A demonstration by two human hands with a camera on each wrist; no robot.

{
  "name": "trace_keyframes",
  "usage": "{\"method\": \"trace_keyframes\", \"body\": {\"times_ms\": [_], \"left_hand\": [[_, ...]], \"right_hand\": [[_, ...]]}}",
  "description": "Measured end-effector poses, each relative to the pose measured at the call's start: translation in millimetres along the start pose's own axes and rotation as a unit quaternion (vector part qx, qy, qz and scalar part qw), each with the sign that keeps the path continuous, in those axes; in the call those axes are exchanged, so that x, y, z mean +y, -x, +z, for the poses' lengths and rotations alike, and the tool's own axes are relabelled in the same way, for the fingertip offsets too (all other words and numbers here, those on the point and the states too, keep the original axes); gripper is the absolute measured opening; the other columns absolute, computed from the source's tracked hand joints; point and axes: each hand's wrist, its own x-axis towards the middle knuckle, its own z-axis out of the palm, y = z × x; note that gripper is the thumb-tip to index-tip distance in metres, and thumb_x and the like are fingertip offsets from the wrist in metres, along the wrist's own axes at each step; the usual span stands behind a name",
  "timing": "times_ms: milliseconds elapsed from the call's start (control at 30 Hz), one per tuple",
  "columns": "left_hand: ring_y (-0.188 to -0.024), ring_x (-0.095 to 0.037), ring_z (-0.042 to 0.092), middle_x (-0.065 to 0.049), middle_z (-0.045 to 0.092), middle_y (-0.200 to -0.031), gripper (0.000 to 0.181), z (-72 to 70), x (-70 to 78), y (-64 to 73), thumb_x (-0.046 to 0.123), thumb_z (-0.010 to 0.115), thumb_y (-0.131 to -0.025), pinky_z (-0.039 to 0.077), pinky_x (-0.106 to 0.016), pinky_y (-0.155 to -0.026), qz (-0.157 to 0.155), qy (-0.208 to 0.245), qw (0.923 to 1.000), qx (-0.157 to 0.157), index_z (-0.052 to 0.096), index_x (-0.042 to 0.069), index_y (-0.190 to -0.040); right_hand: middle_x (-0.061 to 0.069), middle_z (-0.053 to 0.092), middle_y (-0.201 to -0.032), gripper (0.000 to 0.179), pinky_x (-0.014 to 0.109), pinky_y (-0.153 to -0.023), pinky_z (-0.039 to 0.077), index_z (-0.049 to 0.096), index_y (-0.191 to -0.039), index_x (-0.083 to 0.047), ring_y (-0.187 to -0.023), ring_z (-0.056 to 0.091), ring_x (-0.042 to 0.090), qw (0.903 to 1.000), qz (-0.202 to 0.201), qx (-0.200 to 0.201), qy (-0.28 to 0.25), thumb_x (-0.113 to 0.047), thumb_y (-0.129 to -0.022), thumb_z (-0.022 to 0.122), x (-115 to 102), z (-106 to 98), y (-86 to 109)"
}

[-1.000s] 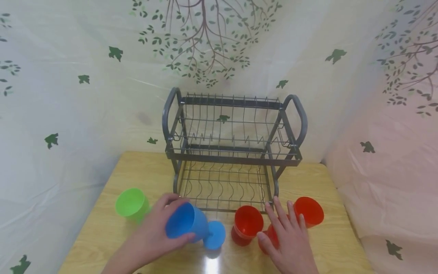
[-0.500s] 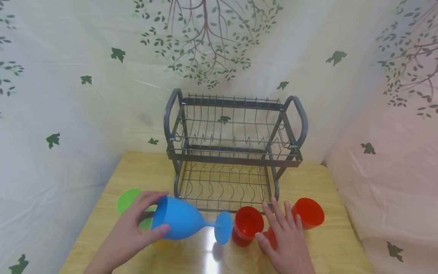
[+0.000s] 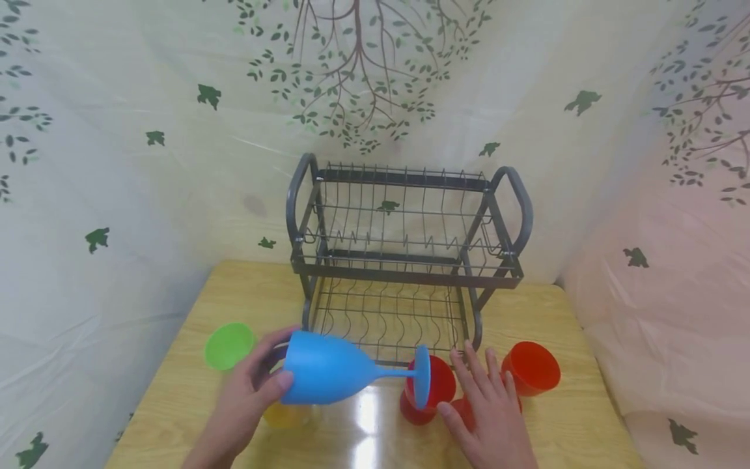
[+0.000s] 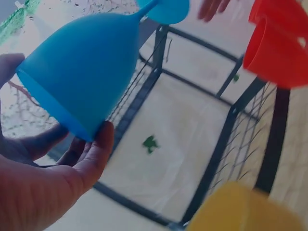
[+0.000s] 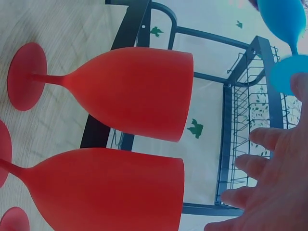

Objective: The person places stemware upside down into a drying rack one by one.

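A blue plastic goblet (image 3: 328,368) is held sideways in the air by my left hand (image 3: 243,394), its thumb and fingers gripping it at the rim. Its stem and round foot point right, in front of one red goblet (image 3: 443,384). My right hand (image 3: 491,417) has its fingers spread and holds nothing. It hovers over a second red goblet, mostly hidden beneath it in the head view. Another red goblet (image 3: 532,369) stands to its right. In the right wrist view, red goblets (image 5: 139,91) stand upright beside the hand.
A black two-tier dish rack (image 3: 407,277) stands at the back of the wooden table (image 3: 252,293). A green goblet (image 3: 228,345) is at the left. A yellow goblet (image 3: 287,415) stands under the blue one. A leaf-patterned sheet (image 3: 246,176) hangs behind.
My left hand has lifted the blue goblet and turned it from tilted to sideways. It went left first, then back right, foot toward the red goblets. My right hand has barely moved.
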Motion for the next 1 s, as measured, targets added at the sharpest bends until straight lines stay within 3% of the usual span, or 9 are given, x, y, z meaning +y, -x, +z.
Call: {"method": "trace_keyframes", "body": {"times_ms": [100, 367, 467, 633, 733, 833, 1000], "left_hand": [[-0.137, -0.047, 0.049, -0.016, 0.050, -0.152, 0.053, 9.6, -6.8, -4.0, 0.025, 0.063, -0.098, 0.053, -0.050, -0.098, 0.002, 0.044, 0.9990, 0.007, 0.055, 0.013, -0.149], [-0.129, -0.043, 0.054, -0.022, 0.040, -0.158, 0.061, 29.9, -21.9, -14.5, 0.030, 0.058, -0.100, 0.054, -0.038, -0.097, 0.000, 0.146, 0.9893, -0.002, 0.046, 0.006, -0.154], [-0.123, -0.036, 0.057, -0.024, 0.046, -0.150, 0.067, 38.3, -24.5, -18.6, 0.032, 0.058, -0.100, 0.054, -0.036, -0.097, -0.006, 0.196, 0.9806, -0.006, 0.040, -0.001, -0.155], [-0.119, -0.029, 0.055, -0.016, 0.051, -0.138, 0.077, 53.8, -27.7, -24.6, 0.031, 0.057, -0.099, 0.051, -0.037, -0.098, -0.002, 0.274, 0.9614, -0.023, 0.026, -0.012, -0.156], [-0.123, -0.029, 0.051, -0.016, 0.046, -0.142, 0.079, 61.5, -28.9, -25.1, 0.029, 0.055, -0.100, 0.049, -0.036, -0.103, 0.000, 0.295, 0.9545, -0.041, 0.020, -0.011, -0.158], [-0.129, -0.032, 0.048, -0.019, 0.040, -0.148, 0.077, 67.6, -29.8, -24.5, 0.028, 0.053, -0.102, 0.047, -0.038, -0.108, 0.009, 0.310, 0.9487, -0.063, 0.018, -0.010, -0.159], [-0.135, -0.037, 0.043, -0.020, 0.037, -0.152, 0.069, 77.3, -31.3, -23.4, 0.026, 0.049, -0.103, 0.043, -0.041, -0.112, 0.018, 0.331, 0.9396, -0.083, 0.022, -0.006, -0.159]], "right_hand": [[0.011, 0.026, -0.170, 0.078, 0.081, -0.113, 0.016, 0.037, -0.162, -0.020, -0.153, 0.013, 0.052, 0.9999, -0.007, 0.002, -0.015, -0.058, -0.098, 0.059, -2, 1, 1.0], [0.008, 0.026, -0.170, 0.076, 0.079, -0.113, 0.019, 0.039, -0.161, -0.016, -0.154, 0.015, 0.049, 0.9990, -0.009, -0.003, -0.044, -0.053, -0.099, 0.060, -8, 3, 0.9], [0.007, 0.025, -0.171, 0.075, 0.079, -0.113, 0.019, 0.035, -0.162, -0.016, -0.155, 0.012, 0.046, 0.9978, -0.007, -0.007, -0.066, -0.052, -0.100, 0.059, -11, 4, 0.9], [0.006, 0.025, -0.171, 0.075, 0.078, -0.114, 0.019, 0.025, -0.166, -0.027, -0.157, 0.007, 0.041, 0.9921, 0.001, -0.015, -0.124, -0.050, -0.102, 0.057, -18, 4, 2.1], [0.000, 0.027, -0.170, 0.074, 0.075, -0.113, 0.029, 0.023, -0.166, -0.030, -0.157, 0.015, 0.037, 0.9859, 0.008, -0.010, -0.167, -0.048, -0.103, 0.057, -22, 3, 2.4], [-0.008, 0.028, -0.169, 0.073, 0.071, -0.108, 0.040, 0.022, -0.165, -0.036, -0.155, 0.024, 0.032, 0.9733, 0.029, -0.014, -0.227, -0.045, -0.103, 0.059, -29, 3, 2.7], [-0.001, 0.034, -0.167, 0.065, 0.069, -0.105, 0.045, 0.030, -0.164, -0.030, -0.151, 0.033, 0.038, 0.9507, 0.035, -0.014, -0.308, -0.033, -0.105, 0.057, -39, 3, 3.7]]}}
